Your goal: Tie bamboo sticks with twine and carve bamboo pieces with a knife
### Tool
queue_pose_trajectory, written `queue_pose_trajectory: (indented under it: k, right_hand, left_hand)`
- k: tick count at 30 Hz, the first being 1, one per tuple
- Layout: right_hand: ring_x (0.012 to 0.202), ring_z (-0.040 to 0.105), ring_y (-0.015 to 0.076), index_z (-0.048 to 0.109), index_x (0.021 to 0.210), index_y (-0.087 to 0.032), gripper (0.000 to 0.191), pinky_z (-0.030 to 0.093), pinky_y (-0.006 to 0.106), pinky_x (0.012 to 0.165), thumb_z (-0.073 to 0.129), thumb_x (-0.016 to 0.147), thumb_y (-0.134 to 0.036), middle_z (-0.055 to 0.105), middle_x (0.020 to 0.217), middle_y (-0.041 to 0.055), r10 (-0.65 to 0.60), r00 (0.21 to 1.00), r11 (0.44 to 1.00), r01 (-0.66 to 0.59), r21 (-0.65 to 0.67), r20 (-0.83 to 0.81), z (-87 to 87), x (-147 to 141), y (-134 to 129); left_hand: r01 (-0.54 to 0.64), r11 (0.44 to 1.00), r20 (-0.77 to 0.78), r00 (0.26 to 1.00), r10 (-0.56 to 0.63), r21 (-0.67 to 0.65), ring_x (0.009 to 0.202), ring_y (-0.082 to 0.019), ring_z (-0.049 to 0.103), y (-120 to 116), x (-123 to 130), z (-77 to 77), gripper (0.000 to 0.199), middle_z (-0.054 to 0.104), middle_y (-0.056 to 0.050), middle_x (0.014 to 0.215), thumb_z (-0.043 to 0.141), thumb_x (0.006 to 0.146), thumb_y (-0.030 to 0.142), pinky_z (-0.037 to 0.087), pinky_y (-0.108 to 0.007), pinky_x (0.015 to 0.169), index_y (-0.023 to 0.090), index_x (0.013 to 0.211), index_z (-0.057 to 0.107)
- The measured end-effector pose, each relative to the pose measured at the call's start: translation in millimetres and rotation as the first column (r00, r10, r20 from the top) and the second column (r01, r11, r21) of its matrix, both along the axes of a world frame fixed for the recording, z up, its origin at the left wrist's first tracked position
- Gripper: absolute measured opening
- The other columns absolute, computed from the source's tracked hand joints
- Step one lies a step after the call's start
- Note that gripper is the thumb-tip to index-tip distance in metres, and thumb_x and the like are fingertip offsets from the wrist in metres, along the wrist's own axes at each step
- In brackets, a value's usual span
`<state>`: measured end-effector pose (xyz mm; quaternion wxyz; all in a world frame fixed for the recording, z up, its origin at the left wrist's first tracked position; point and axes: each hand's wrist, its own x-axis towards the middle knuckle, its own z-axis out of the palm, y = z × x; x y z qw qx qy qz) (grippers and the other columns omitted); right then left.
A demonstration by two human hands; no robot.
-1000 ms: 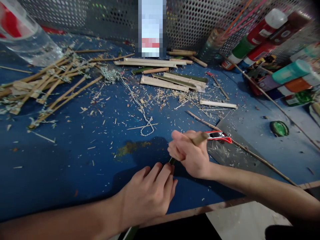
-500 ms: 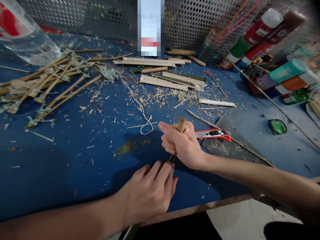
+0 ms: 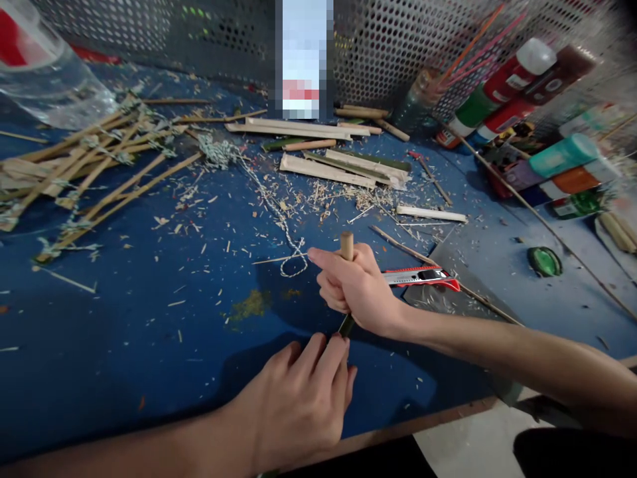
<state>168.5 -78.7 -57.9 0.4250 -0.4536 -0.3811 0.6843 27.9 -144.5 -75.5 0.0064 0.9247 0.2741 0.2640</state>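
Observation:
My right hand [image 3: 361,289] is closed in a fist around a wooden handle [image 3: 347,245], whose round end sticks up above the thumb. Whatever the handle leads to is hidden under the fist. Just below, my left hand [image 3: 306,388] presses down on a green bamboo strip [image 3: 346,325] at the table's near edge. A short length of that strip shows between the two hands, and the fist sits over its far end. A red utility knife [image 3: 423,275] lies on the table behind my right wrist, apart from the fingers.
Split bamboo pieces [image 3: 328,170] and shavings lie across the blue table [image 3: 124,332]. String-tied sticks [image 3: 99,166] and a clear bottle [image 3: 64,93] are at left. Paint bottles [image 3: 562,156], a green paint lid [image 3: 545,261] and a long thin stick [image 3: 547,226] are at right.
The wooden handle has shifted slightly left and stands more upright in my right fist. My left hand keeps its hold on the strip. The whole view has turned a little.

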Motion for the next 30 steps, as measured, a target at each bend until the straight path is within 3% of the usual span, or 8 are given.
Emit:
queue_pose_trajectory:
  k: [4, 8, 12, 15, 17, 19, 25, 30]
  right_hand:
    - [0.033, 0.018, 0.0036, 0.022, 0.044, -0.022, 0.067, 0.015, 0.023, 0.035, 0.060, 0.093, -0.047, 0.022, 0.038, -0.0095, -0.074, 0.996, 0.984, 0.079, 0.160, -0.039, -6.6, 12, -16]
    - [0.035, 0.017, 0.0070, 0.021, 0.047, -0.022, 0.061, 0.017, 0.026, 0.039, 0.051, 0.096, -0.043, 0.017, 0.040, -0.0084, -0.170, 0.981, 0.908, 0.194, 0.371, -0.097, -19.0, 34, -45]
    - [0.042, 0.034, 0.0128, 0.035, 0.054, -0.023, 0.048, 0.029, 0.030, 0.046, 0.043, 0.099, -0.039, 0.034, 0.049, -0.0046, -0.059, 0.998, 0.899, 0.053, 0.435, 0.000, -17.7, 50, -52]
    - [0.067, 0.058, 0.0203, 0.056, 0.071, -0.024, 0.039, 0.047, 0.037, 0.065, 0.041, 0.101, -0.045, 0.054, 0.067, 0.0011, 0.002, 0.991, 0.884, -0.065, 0.464, 0.134, -4.3, 66, -47]
    - [0.089, 0.061, 0.0245, 0.064, 0.090, -0.024, 0.040, 0.049, 0.044, 0.083, 0.040, 0.101, -0.053, 0.063, 0.089, 0.0066, -0.014, 0.938, 0.847, -0.172, 0.502, 0.346, 6.8, 79, -46]
    - [0.091, 0.060, 0.0245, 0.066, 0.104, -0.024, 0.039, 0.050, 0.046, 0.086, 0.040, 0.101, -0.053, 0.065, 0.096, 0.0079, -0.068, 0.845, 0.812, -0.262, 0.521, 0.531, 16.3, 94, -50]
    - [0.047, 0.052, 0.0117, 0.064, 0.100, -0.026, 0.009, 0.042, 0.026, 0.043, 0.056, 0.095, -0.027, 0.064, 0.069, -0.0019, -0.095, 0.670, 0.869, -0.305, 0.390, 0.736, 21.7, 126, -72]
    - [0.054, 0.065, 0.0150, 0.066, 0.109, -0.026, 0.019, 0.049, 0.026, 0.049, 0.052, 0.097, -0.021, 0.074, 0.076, 0.0024, -0.014, 0.512, 0.806, -0.503, 0.313, 0.859, 11.6, 132, -86]
  left_hand:
    - [-0.010, 1.000, -0.008, 1.000, 0.010, -0.023, 0.062, -0.018, 0.063, 0, -1, 1.4, 0.015, 0.069, -0.004, 0.080, 0.059, 0.088, 0.017, 0.042, -0.032, 0.044, 0.010, 0.090, 0.072]
    - [-0.015, 1.000, -0.030, 0.999, 0.014, -0.012, 0.065, -0.017, 0.065, 1, -1, 2.4, 0.019, 0.069, -0.003, 0.079, 0.057, 0.090, 0.017, 0.045, -0.031, 0.049, 0.008, 0.097, 0.072]
    - [-0.003, 1.000, -0.065, 0.998, 0.002, -0.011, 0.067, -0.016, 0.066, 2, -2, 3.7, 0.017, 0.068, -0.002, 0.078, 0.057, 0.091, 0.017, 0.045, -0.030, 0.050, 0.011, 0.098, 0.072]
    - [-0.001, 1.000, -0.088, 0.996, 0.000, -0.015, 0.067, -0.016, 0.066, 2, -3, 5.6, 0.016, 0.068, -0.002, 0.078, 0.059, 0.090, 0.016, 0.047, -0.030, 0.051, 0.012, 0.099, 0.071]
    - [0.016, 1.000, -0.100, 0.995, -0.016, 0.003, 0.068, -0.016, 0.067, 3, -3, 6.6, 0.017, 0.070, -0.002, 0.080, 0.058, 0.090, 0.016, 0.049, -0.029, 0.053, 0.011, 0.100, 0.071]
    - [0.033, 0.999, -0.103, 0.994, -0.030, 0.026, 0.070, -0.017, 0.069, 3, -3, 7.2, 0.019, 0.071, -0.004, 0.082, 0.056, 0.091, 0.016, 0.051, -0.029, 0.056, 0.010, 0.100, 0.071]
    - [0.018, 0.999, -0.063, 0.998, -0.020, -0.038, 0.079, -0.017, 0.072, 4, -2, 8.8, 0.022, 0.077, -0.004, 0.091, 0.054, 0.094, 0.017, 0.055, -0.027, 0.063, 0.014, 0.103, 0.073]
    - [0.020, 0.997, -0.065, 0.998, -0.025, -0.076, 0.079, -0.017, 0.073, 4, -2, 11.1, 0.024, 0.077, -0.003, 0.092, 0.051, 0.097, 0.016, 0.055, -0.027, 0.062, 0.013, 0.103, 0.074]
